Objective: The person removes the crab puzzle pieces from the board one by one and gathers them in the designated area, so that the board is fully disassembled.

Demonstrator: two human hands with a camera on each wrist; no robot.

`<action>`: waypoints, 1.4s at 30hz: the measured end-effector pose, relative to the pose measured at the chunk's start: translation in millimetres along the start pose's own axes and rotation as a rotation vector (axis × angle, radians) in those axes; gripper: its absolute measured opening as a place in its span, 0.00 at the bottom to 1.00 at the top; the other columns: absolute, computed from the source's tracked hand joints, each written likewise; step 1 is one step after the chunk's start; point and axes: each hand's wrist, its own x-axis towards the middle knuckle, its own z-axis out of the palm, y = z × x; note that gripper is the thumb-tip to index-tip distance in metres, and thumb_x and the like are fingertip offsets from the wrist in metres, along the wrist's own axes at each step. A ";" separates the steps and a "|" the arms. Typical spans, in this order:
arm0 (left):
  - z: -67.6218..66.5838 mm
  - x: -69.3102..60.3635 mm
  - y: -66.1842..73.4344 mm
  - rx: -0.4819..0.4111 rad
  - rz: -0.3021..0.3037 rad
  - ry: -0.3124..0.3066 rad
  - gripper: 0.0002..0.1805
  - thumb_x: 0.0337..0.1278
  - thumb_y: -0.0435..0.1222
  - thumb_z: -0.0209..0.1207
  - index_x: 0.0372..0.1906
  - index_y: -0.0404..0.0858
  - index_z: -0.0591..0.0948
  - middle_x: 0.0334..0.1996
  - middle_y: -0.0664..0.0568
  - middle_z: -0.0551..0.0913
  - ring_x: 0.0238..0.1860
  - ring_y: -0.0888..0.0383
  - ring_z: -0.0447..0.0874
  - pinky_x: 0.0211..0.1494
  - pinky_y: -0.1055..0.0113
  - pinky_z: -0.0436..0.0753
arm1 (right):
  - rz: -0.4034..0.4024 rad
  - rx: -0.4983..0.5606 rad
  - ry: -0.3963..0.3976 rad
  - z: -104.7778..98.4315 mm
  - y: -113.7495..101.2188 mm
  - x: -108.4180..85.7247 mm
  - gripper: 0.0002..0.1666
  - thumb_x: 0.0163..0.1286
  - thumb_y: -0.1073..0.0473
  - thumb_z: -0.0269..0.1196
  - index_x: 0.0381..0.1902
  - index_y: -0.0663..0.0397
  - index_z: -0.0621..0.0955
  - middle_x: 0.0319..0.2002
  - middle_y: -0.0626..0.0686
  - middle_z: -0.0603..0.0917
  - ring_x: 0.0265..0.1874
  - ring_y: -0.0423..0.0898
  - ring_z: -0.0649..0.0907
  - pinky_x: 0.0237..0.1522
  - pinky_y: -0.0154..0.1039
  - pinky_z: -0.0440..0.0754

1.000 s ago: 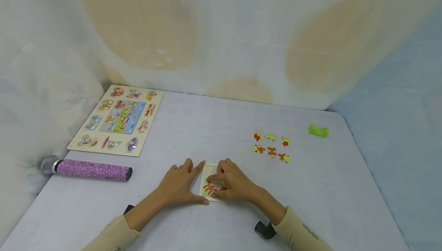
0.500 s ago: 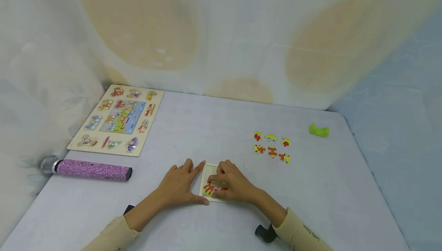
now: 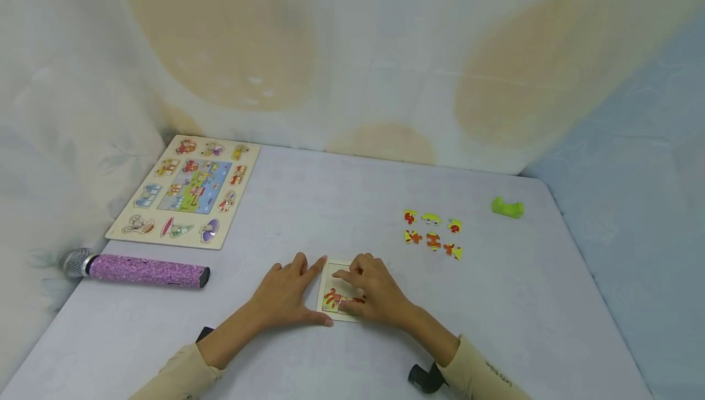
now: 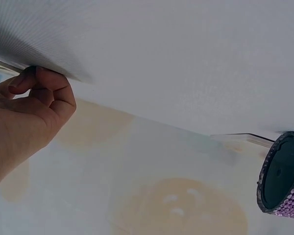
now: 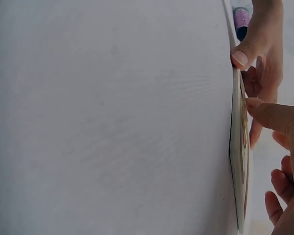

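A small wooden puzzle tray (image 3: 343, 270) lies flat on the table in the head view. Red and yellow puzzle pieces (image 3: 332, 300) fill part of its near side; others there are covered by fingers. My left hand (image 3: 284, 295) spans the tray's left side, index finger at the far corner and thumb at the near edge. Over the right side is my right hand (image 3: 380, 293), its thumb touching a piece and its index finger raised apart from it. In the right wrist view that thumb (image 5: 264, 110) meets the tray's top face.
Several loose puzzle pieces (image 3: 433, 240) lie in two rows to the right, with a lime-green object (image 3: 507, 207) beyond them. At left are a large picture puzzle board (image 3: 220, 238) and a purple glittery microphone (image 3: 149, 270). Curtains hang behind the table.
The index finger of my right hand has lifted away from the pieces and spread from the thumb, baring more of the near row. My left hand stays put.
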 end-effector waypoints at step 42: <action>1.9 0.5 0.0 0.018 -0.013 0.000 0.66 0.26 0.82 0.58 0.74 0.47 0.67 0.36 0.55 0.62 0.26 0.63 0.63 0.33 0.67 0.59 | 0.138 -0.014 -0.046 -20.6 18.1 -14.8 0.19 0.47 0.54 0.78 0.41 0.44 0.88 0.33 0.41 0.66 0.38 0.37 0.63 0.42 0.33 0.63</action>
